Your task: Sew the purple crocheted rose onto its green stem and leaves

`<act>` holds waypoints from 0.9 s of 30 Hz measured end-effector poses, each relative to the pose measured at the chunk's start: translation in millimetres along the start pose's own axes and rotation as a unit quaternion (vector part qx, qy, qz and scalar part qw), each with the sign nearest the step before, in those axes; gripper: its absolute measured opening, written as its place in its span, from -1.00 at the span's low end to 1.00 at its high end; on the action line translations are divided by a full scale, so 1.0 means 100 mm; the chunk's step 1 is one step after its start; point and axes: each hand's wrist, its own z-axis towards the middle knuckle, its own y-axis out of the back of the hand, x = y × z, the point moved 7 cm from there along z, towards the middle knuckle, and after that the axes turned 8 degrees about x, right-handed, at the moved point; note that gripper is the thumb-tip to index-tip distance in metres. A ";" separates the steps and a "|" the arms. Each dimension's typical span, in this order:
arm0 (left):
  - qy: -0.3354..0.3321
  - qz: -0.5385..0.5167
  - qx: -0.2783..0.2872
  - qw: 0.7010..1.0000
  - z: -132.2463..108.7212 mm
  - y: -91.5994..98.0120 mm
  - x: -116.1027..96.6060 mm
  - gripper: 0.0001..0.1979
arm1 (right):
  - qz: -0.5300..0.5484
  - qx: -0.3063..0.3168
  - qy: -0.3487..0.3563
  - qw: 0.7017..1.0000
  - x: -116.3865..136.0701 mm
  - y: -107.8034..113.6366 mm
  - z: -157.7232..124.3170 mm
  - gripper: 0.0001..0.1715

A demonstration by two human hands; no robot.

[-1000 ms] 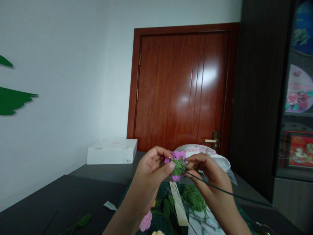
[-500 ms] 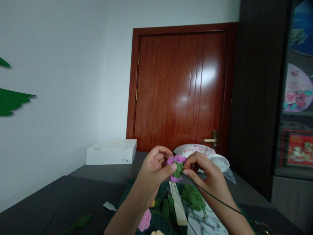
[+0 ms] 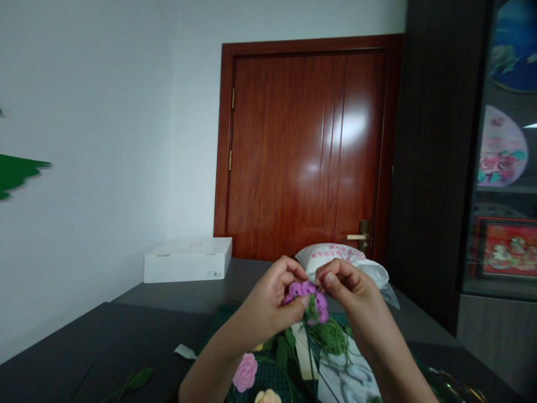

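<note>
A crocheted purple flower (image 3: pixel 305 289) was held up in front of the person, between both hands, above a green cutting mat (image 3: pixel 220 316). The left hand (image 3: pixel 268 305) curved around the flower's left side, its thumb pressed against the petals. The right hand (image 3: pixel 348 288) came in from the other side, with thumb and forefinger pinched together at the upper right of the bloom (anything finer held there was too small to tell). Green sepals (image 3: pixel 311 311) sat beneath the petals, and a thin dark wire stem (image 3: pixel 310 358) ran almost straight down from them towards the mat, tilted only slightly. The yarn head looked light, soft and easily squashed, while the wire looked stiff, so the green base or the stem seemed the surest place to take hold. Below the hands lay a bundle of green yarn (image 3: pixel 331 337) and a pink crocheted rose (image 3: pixel 245 372).
</note>
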 end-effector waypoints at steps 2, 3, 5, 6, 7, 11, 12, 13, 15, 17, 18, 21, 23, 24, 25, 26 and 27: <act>0.008 -0.002 0.007 1.000 -0.01 -0.01 -0.03 -0.78 | 0.058 -0.017 -0.027 0.998 -0.04 0.01 -0.01 -0.56; 0.009 -0.005 0.012 1.000 -0.02 -0.01 -0.04 -0.78 | 0.079 -0.011 -0.040 0.996 -0.06 -0.01 -0.01 -0.54; 0.007 -0.013 0.023 1.000 -0.02 -0.04 -0.07 -0.79 | 0.103 0.009 -0.057 0.993 -0.06 -0.06 -0.02 -0.48; 0.006 -0.018 0.032 0.999 -0.03 -0.06 -0.07 -0.79 | 0.107 0.013 -0.058 0.992 -0.06 -0.08 -0.02 -0.46; 0.005 -0.025 0.041 0.999 -0.03 -0.08 -0.08 -0.78 | 0.111 0.008 -0.055 0.992 -0.05 -0.08 -0.02 -0.46; -0.008 -0.041 0.060 0.997 -0.04 -0.12 -0.11 -0.74 | 0.170 -0.030 -0.031 0.985 -0.04 -0.03 -0.04 -0.55; -0.010 -0.037 0.060 0.997 -0.04 -0.12 -0.12 -0.77 | 0.189 -0.035 -0.029 0.981 -0.04 -0.02 -0.04 -0.58; -0.010 -0.031 0.061 0.998 -0.04 -0.12 -0.12 -0.81 | 0.205 -0.035 -0.029 0.978 -0.05 -0.02 -0.05 -0.58; 0.001 -0.019 0.069 0.997 -0.04 -0.12 -0.12 -0.90 | 0.225 -0.032 -0.028 0.973 -0.05 -0.03 -0.06 -0.57; 0.017 -0.012 0.077 0.997 -0.03 -0.12 -0.10 -0.92 | 0.236 -0.024 -0.033 0.971 -0.05 -0.05 -0.06 -0.55; 0.022 -0.009 0.073 0.997 -0.03 -0.10 -0.09 -0.91 | 0.239 -0.017 -0.039 0.970 -0.05 -0.06 -0.06 -0.55; 0.024 -0.002 0.036 0.999 -0.01 -0.02 -0.06 -0.88 | 0.240 0.037 -0.060 0.968 -0.07 -0.11 -0.04 -0.65; 0.023 0.002 0.002 1.000 -0.01 0.05 -0.05 -0.85 | 0.226 0.072 -0.055 0.970 -0.06 -0.14 -0.03 -0.71; 0.025 0.002 -0.012 1.000 -0.02 0.08 -0.04 -0.84 | 0.220 0.083 -0.046 0.971 -0.05 -0.15 -0.02 -0.72; 0.027 0.003 -0.021 0.999 -0.02 0.10 -0.04 -0.83 | 0.217 0.089 -0.036 0.971 -0.04 -0.16 -0.02 -0.71; 0.031 0.004 -0.022 0.999 -0.02 0.11 -0.04 -0.82 | 0.218 0.092 -0.030 0.971 -0.04 -0.17 -0.02 -0.69; 0.036 0.006 -0.016 0.999 -0.03 0.11 -0.04 -0.81 | 0.225 0.092 -0.027 0.970 -0.05 -0.19 -0.02 -0.66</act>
